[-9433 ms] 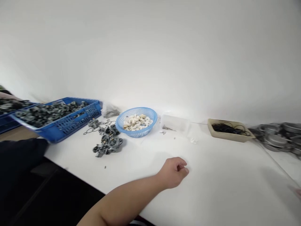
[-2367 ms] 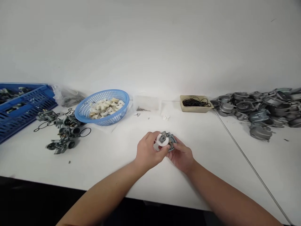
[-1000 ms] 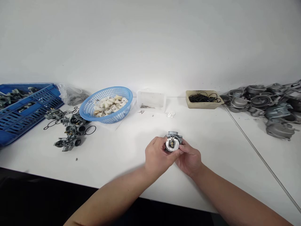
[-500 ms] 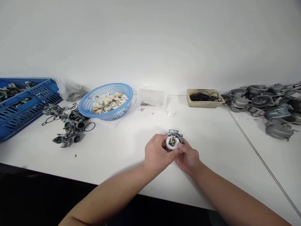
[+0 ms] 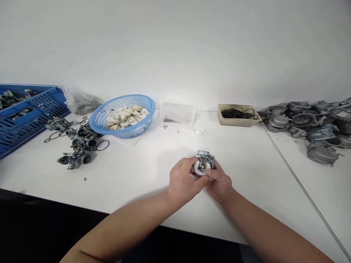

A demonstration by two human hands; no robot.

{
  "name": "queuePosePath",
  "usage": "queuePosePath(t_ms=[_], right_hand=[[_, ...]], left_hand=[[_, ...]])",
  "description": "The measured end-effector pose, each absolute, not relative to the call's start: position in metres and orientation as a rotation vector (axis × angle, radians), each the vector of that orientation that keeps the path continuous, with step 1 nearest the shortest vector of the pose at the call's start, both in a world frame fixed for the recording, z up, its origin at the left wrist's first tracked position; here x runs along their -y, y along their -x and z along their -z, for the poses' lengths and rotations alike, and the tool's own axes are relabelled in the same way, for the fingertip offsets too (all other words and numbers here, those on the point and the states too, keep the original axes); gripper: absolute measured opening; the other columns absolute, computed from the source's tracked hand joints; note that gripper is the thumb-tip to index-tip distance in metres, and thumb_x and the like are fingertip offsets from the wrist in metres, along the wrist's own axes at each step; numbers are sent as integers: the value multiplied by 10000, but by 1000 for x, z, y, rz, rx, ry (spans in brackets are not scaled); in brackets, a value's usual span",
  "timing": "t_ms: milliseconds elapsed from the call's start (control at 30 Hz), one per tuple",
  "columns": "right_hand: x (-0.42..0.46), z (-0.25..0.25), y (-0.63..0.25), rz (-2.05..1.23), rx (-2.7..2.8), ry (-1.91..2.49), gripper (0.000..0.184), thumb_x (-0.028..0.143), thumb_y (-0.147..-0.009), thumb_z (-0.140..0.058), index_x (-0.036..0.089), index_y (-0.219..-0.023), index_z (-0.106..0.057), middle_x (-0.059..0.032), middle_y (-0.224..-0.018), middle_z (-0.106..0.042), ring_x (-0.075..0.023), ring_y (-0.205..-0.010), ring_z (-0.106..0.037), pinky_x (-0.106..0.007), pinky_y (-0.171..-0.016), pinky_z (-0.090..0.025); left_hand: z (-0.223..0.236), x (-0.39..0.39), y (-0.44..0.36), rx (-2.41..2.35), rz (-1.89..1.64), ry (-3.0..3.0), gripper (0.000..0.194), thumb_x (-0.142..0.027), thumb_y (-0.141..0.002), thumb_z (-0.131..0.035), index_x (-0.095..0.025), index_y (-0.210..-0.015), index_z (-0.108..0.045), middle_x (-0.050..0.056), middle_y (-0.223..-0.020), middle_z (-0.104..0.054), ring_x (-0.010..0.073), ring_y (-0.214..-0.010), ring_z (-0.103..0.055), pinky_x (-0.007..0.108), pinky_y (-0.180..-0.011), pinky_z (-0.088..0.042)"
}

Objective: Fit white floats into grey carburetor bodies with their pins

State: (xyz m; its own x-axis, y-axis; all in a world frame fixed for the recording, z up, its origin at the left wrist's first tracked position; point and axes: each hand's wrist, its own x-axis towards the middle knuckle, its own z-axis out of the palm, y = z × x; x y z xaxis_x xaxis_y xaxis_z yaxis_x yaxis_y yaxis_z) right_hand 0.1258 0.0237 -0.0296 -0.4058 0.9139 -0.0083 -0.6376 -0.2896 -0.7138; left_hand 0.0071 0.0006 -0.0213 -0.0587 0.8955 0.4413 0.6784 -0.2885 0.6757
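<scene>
Both hands hold a small metal carburetor (image 5: 203,155) just above the white table, near the middle of the view. A white round part (image 5: 199,168) sits on its underside, with brass jets (image 5: 202,166) showing at its centre. My left hand (image 5: 183,179) wraps the near left side of the carburetor. My right hand (image 5: 219,184) grips the right side, its fingers partly hiding the white part.
A blue mesh basket (image 5: 122,136) holds white pieces. Left of it lie grey carburetors (image 5: 80,144) and black O-rings (image 5: 102,145), by a blue crate (image 5: 27,109). Behind stand a clear box (image 5: 177,115) with small pins, a beige tray (image 5: 238,123) of black rings, and heaped metal castings (image 5: 309,126).
The carburetor has turned in my hands, so its brass jets now face me. The hands have moved slightly right and closer together. The whole scene has shifted slightly in view.
</scene>
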Motion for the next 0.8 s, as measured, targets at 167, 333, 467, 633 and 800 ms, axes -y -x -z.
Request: queuePosePath(t_ms=[167, 333, 467, 633, 800], right_hand=[[-20, 33, -129, -1842, 759, 565, 518, 262, -606, -764, 256, -1084, -565, -32, -852, -655, -226, -752, -610, -408, -751, -488], [-16, 33, -131, -1810, 758, 593, 584, 243, -604, -766, 281, -1142, -545, -35, -909, -654, -237, -786, -620, -412, -749, -492], [-16, 31, -130, -1776, 799, 598, 555, 248, -604, -778, 297, -1111, -559, -36, -926, -648, -251, -806, -626, -450, -776, -499], [-15, 33, -131, -1687, 850, 617, 579, 221, -611, -785, 316, -1136, -561, -37, -943, -643, -262, -842, -625, -456, -758, -511], [-13, 31, -130, -1693, 861, 596, 536, 210, -650, -762, 312, -1140, -567, -28, -923, -652, -243, -810, -629, -425, -736, -502]], left_hand=[[27, -1, -6, -1621, -1404, -2152, 278, -330, -694, -708, -180, -913, -626, -17, -632, -556, 131, -577, -544, 244, -519, -447], [32, -2, -2, -1539, -1448, -2159, 297, -332, -702, -694, -185, -943, -602, -16, -653, -559, 132, -584, -546, 246, -535, -463], [36, -2, 0, -1535, -1421, -2181, 354, -390, -709, -702, -193, -985, -603, -9, -671, -585, 138, -594, -560, 253, -543, -476], [37, -1, 0, -1571, -1431, -2224, 341, -400, -745, -680, -183, -1000, -615, 6, -664, -598, 133, -593, -570, 246, -549, -490], [35, 0, 1, -1444, -1507, -2267, 312, -360, -794, -652, -172, -1034, -583, 5, -667, -586, 127, -580, -565, 234, -528, -484]])
